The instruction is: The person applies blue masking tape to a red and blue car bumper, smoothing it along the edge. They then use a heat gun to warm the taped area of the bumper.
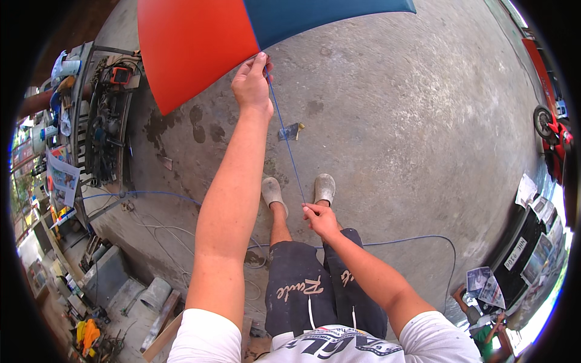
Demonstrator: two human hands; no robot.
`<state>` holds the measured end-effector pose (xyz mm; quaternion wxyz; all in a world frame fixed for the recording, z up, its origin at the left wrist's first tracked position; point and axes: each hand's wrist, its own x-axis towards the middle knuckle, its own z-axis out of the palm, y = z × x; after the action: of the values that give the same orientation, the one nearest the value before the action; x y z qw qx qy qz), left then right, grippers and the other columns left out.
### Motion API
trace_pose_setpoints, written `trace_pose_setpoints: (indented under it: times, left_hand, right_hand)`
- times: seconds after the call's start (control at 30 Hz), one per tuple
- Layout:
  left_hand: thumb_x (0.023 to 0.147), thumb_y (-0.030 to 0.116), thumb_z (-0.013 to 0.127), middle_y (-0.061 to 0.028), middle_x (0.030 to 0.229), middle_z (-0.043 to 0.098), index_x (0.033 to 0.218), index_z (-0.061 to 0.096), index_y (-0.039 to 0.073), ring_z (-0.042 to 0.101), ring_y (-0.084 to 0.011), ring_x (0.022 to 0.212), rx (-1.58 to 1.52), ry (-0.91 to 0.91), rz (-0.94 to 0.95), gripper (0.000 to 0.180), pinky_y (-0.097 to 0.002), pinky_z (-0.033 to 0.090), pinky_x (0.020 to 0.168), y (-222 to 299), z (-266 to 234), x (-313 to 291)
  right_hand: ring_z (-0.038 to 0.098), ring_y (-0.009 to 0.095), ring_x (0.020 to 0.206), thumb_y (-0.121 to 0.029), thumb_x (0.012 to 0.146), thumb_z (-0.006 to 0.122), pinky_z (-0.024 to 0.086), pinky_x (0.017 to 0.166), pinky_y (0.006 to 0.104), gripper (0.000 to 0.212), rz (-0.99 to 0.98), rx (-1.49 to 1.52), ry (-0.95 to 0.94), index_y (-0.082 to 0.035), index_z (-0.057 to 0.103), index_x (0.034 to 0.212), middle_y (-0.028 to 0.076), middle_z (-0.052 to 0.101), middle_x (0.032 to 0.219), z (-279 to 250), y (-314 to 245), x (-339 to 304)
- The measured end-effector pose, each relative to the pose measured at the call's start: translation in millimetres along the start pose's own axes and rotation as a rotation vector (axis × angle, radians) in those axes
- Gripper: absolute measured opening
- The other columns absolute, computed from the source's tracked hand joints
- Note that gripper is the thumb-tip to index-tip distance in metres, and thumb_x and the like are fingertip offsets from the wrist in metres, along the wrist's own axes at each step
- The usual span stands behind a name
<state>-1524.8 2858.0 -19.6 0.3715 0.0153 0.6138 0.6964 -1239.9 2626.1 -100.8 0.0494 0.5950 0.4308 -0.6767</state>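
Note:
A glossy panel, red (pixel 190 54) on the left and dark blue (pixel 327 19) on the right, reaches into the top of the view. A thin blue tape (pixel 285 136) follows the line between the two colours and runs on past the panel's lower edge. At that edge my left hand (pixel 252 88) is closed, its thumb and fingers pinching the tape against or beside the panel corner. Lower down, in front of my legs, my right hand (pixel 321 219) pinches the tape's near end. Between both hands the tape is taut and straight.
A crumpled scrap (pixel 292 132) lies on the concrete floor (pixel 387 121). A blue hose (pixel 411 236) crosses behind my feet. Cluttered metal racks (pixel 82 121) stand at left. At right are a red motorbike (pixel 549 133), a dark vehicle part with papers (pixel 514 260) and another person (pixel 484 333).

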Motion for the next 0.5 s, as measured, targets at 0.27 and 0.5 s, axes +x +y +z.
trace_pose_setpoints:
  times: [0.27,0.5]
  left_hand:
    - [0.093,0.017,0.069,0.0013,0.094,0.07,0.096,0.071,0.01,0.063,-0.0103,0.087,0.045,-0.023,0.103,0.008,-0.0271,0.044,0.073,-3.4,-5.5,5.7]
    - [0.092,0.013,0.069,0.0001,0.084,0.066,0.091,0.071,0.002,0.058,-0.0083,0.078,0.101,0.007,0.182,0.011,-0.0242,0.046,0.073,0.7,0.6,0.1]
  right_hand:
    - [0.058,0.007,0.053,-0.029,0.097,0.063,0.051,0.056,0.0253,0.031,-0.004,-0.02,-0.004,-0.011,0.073,0.12,0.002,0.074,0.078,1.5,-2.7,1.6]
    - [0.058,0.007,0.053,-0.028,0.097,0.063,0.051,0.055,0.0252,0.031,0.001,-0.015,0.0,-0.011,0.073,0.12,0.001,0.073,0.077,2.0,-4.6,2.1]
